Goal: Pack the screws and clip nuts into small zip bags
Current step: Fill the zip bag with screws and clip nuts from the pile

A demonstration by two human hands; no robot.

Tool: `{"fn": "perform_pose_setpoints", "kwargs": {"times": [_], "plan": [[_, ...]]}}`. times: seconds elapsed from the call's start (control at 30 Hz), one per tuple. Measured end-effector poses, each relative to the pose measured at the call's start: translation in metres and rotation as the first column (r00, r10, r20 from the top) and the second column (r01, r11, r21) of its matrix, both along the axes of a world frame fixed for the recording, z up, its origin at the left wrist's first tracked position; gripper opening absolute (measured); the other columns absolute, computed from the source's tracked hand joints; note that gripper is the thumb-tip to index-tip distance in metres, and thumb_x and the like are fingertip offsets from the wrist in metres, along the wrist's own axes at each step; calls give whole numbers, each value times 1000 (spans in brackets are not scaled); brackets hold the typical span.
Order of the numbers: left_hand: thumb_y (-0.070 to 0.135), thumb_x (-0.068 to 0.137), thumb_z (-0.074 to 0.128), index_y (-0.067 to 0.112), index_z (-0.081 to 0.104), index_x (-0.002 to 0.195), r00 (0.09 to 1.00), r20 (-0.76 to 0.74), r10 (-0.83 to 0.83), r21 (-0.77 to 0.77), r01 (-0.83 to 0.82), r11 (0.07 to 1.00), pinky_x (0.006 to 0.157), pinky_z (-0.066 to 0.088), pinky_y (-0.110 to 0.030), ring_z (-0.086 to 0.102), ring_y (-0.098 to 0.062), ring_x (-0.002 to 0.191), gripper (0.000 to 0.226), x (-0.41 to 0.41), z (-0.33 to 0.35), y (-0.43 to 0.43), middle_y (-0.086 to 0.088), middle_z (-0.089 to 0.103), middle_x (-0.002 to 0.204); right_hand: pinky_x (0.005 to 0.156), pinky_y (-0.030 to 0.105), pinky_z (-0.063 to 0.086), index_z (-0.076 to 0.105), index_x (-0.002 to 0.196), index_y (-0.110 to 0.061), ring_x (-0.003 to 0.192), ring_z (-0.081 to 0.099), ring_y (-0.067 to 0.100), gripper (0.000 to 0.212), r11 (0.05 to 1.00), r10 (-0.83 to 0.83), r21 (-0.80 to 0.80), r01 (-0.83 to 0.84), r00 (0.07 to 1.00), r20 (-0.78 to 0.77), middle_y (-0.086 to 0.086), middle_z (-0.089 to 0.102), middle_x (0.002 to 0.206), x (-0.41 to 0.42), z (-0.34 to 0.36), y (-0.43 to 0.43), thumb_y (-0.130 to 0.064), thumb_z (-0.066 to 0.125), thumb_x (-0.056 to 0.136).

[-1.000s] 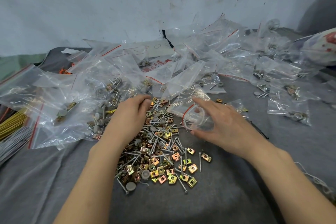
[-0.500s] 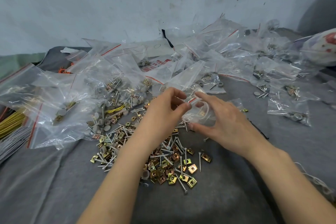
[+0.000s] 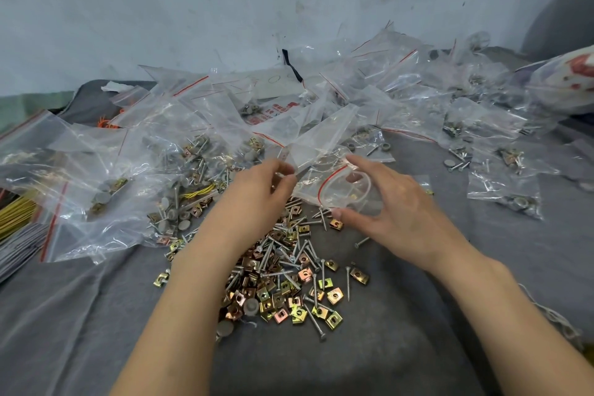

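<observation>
Right hand (image 3: pixel 395 215) grips small zip bag (image 3: pixel 334 190) at its mouth, thumb under, forefinger over, mouth spread open. Left hand (image 3: pixel 254 199) at 9 o'clock of bag, fingertips bunched together right at the mouth edge; cannot tell if they pinch a piece. Loose pile of screws and clip nuts (image 3: pixel 289 276) on grey cloth (image 3: pixel 418 347), at 6 o'clock of bag, partly under left wrist. Filled bags (image 3: pixel 501 199) heaped from 9 round to 3 o'clock of pile. Yellow ties (image 3: pixel 16 212) far out at 9 o'clock.
</observation>
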State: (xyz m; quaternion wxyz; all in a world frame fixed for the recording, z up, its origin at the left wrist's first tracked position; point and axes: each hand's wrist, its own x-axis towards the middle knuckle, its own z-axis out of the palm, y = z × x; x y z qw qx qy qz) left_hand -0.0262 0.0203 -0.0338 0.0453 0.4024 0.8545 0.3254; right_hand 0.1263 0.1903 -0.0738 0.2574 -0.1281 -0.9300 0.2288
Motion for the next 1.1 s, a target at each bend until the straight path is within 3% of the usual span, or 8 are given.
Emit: {"fn": "perform_pose_setpoints", "kwargs": {"times": [0.17,0.27,0.4,0.5,0.6,0.9,1.1], "plan": [[45,102,42,26,62,118,996,-87,7,-115,-17,993,86,52,-40,60,-16,95,32,-3,0,-13,6,68,99,96,26,31,32,151,-38,114,42,0,81,1000,0,11,0,1000,-1,-11,58,135,2,0,-1,-71,56,81],[42,102,44,26,64,116,993,-115,-3,-146,-14,989,83,53,-38,62,-11,89,29,-6,-2,-20,7,68,98,97,26,30,31,151,-39,110,40,-5,82,1000,5,7,-5,1000,-1,-12,58,133,2,1,-2,-73,54,80],[37,103,46,28,62,123,993,-94,-68,-272,40,962,88,52,-35,61,-13,97,28,-7,-9,-22,5,65,112,98,27,31,31,151,-37,104,32,-15,81,1000,3,8,-3,1000,-8,-14,58,131,2,1,-1,-68,58,81],[38,103,44,33,58,130,984,-140,-107,-381,47,923,101,44,-43,53,-22,113,30,-6,-14,-19,0,54,119,98,27,32,32,152,-36,110,43,-6,81,1000,1,-1,-1,1000,-3,-15,59,130,2,0,0,-66,59,82],[40,103,43,37,53,135,977,-176,-116,-424,31,905,103,41,-43,47,-24,116,33,-6,-16,-17,-2,50,118,100,29,36,32,152,-36,115,50,4,82,1000,5,-8,-5,1000,8,-15,59,131,3,-1,0,-67,59,82],[36,99,53,28,55,109,991,-116,-67,-371,19,929,104,40,-42,45,-20,114,13,-6,-17,-11,3,49,114,104,36,39,30,153,-35,119,53,11,82,1000,4,9,-5,1000,27,-11,59,134,2,-1,2,-68,57,83],[34,97,52,26,51,98,990,-131,-44,-259,8,966,87,47,-40,53,-18,89,8,-3,-17,-9,7,57,95,100,32,38,29,152,-37,116,53,8,81,1000,4,12,-5,1000,15,-15,59,129,2,-3,3,-68,57,83]]}}
